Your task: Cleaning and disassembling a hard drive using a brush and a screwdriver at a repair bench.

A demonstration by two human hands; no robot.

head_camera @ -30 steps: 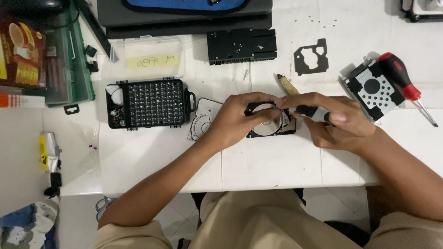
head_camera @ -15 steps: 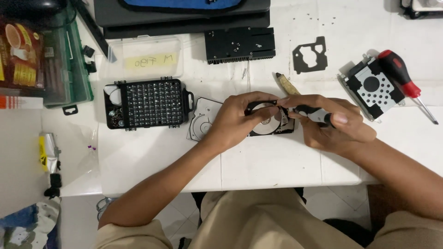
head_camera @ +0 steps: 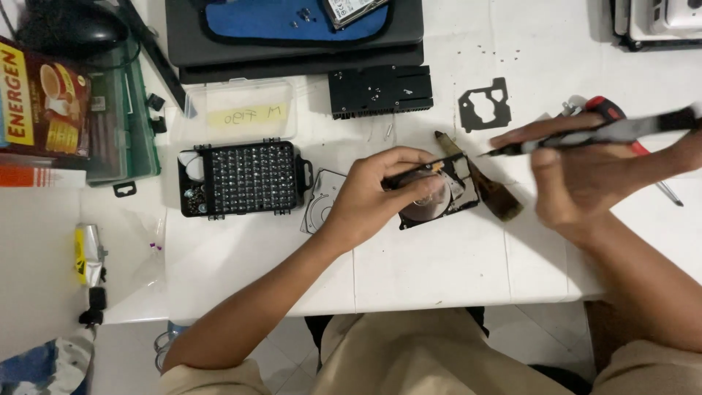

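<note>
**Open hard drive held steady, screwdriver lifted beside it**

Nearest, the person's lap in tan trousers sits against the edge of the white table. Both forearms reach up over it.

The left hand rests on the opened hard drive, which lies flat near the table's middle. Its fingers are curled over the drive's near-left corner and top edge, closed on the casing, with a fingertip lying on the shiny round platter. Just left of the drive, partly under the wrist, lies a thin metal cover plate.

The right hand is raised to the right of the drive and blurred. Its fingers are pinched together around a slim dark screwdriver held roughly level, tip pointing left, clear of the drive.

Between the hands, a brush with a dark handle lies slanted, touching the drive's right side.

Further left sits a black bit case, open, rows of bits showing. Beyond the drive lie a black heatsink-like block and a dark flat gasket piece. A clear plastic box with a yellow label sits above the bit case. At the far edge lies a dark laptop with a blue pouch on it.
</note>
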